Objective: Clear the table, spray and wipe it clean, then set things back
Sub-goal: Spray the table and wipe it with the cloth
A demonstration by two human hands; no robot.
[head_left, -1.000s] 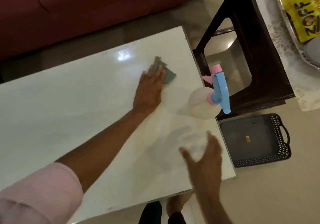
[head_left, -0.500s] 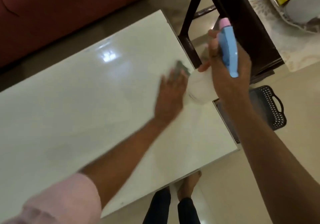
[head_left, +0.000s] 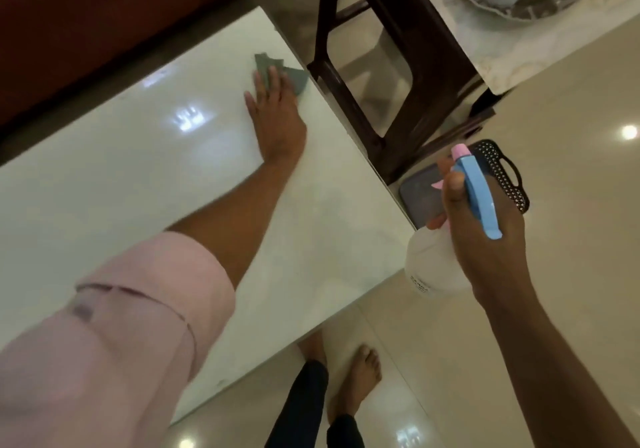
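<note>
The white glossy table (head_left: 121,184) fills the left and middle of the head view. My left hand (head_left: 275,115) lies flat on a grey-green cloth (head_left: 277,70), pressing it to the tabletop near the far right edge. My right hand (head_left: 481,226) grips a white spray bottle (head_left: 433,267) with a blue and pink trigger head (head_left: 476,191). The bottle hangs in the air off the table's right side, above the floor.
A dark wooden stool (head_left: 398,77) stands just beyond the table's right edge. A dark perforated tray (head_left: 505,174) lies on the floor beside it. A red sofa (head_left: 86,25) runs behind the table. A silver tray with cups (head_left: 561,0) sits on a surface at top right. My bare feet (head_left: 356,375) are below.
My right hand has taken the spray bottle off the table and carried it out to the right and toward me. My left hand kept sliding the cloth over the far right part of the tabletop.
</note>
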